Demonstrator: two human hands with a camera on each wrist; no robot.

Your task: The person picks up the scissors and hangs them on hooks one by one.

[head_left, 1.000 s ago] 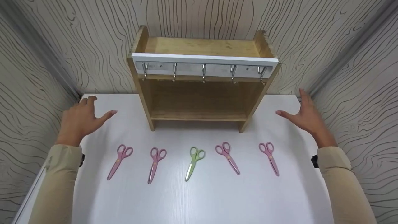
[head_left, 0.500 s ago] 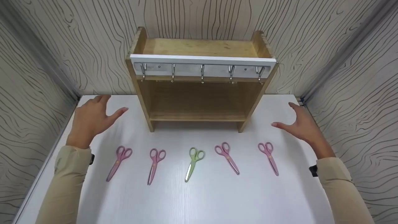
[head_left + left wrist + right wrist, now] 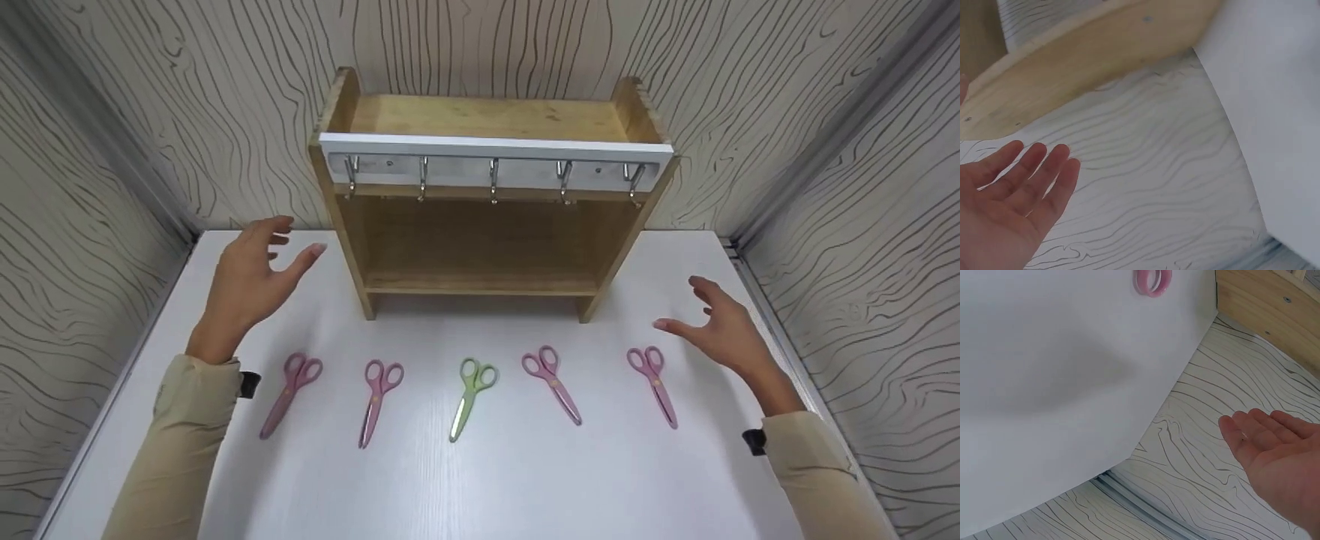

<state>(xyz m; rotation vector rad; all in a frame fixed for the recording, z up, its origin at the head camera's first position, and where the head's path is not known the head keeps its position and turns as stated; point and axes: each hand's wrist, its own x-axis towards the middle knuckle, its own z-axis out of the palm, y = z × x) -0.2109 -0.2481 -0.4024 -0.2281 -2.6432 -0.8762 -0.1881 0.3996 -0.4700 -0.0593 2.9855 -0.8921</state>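
My left hand point(image 3: 251, 281) hovers above the table, left of the wooden shelf, with relaxed fingers and nothing in its grasp. Over the right side of the table is my right hand point(image 3: 724, 330), also holding nothing. Several scissors lie in a row: leftmost pink scissors point(image 3: 285, 397), another pink pair point(image 3: 376, 397), green scissors point(image 3: 466, 401), a pink pair point(image 3: 556, 388) and the rightmost pink scissors point(image 3: 656, 390). The leftmost pair is nearest my left hand, the rightmost nearest my right. A pink finger loop point(image 3: 1154, 281) shows at the top of the right wrist view.
A wooden shelf point(image 3: 480, 281) stands at the back of the white table point(image 3: 540, 480). Across its front runs a white rail point(image 3: 457, 169) with several metal hooks point(image 3: 493, 180). Wood-patterned panels point(image 3: 150, 97) enclose the back and sides.
My left hand has moved rightward, closer to the shelf. The right hand has come down toward the rightmost scissors, its fingers bending slightly more. The scissors have stayed in place.
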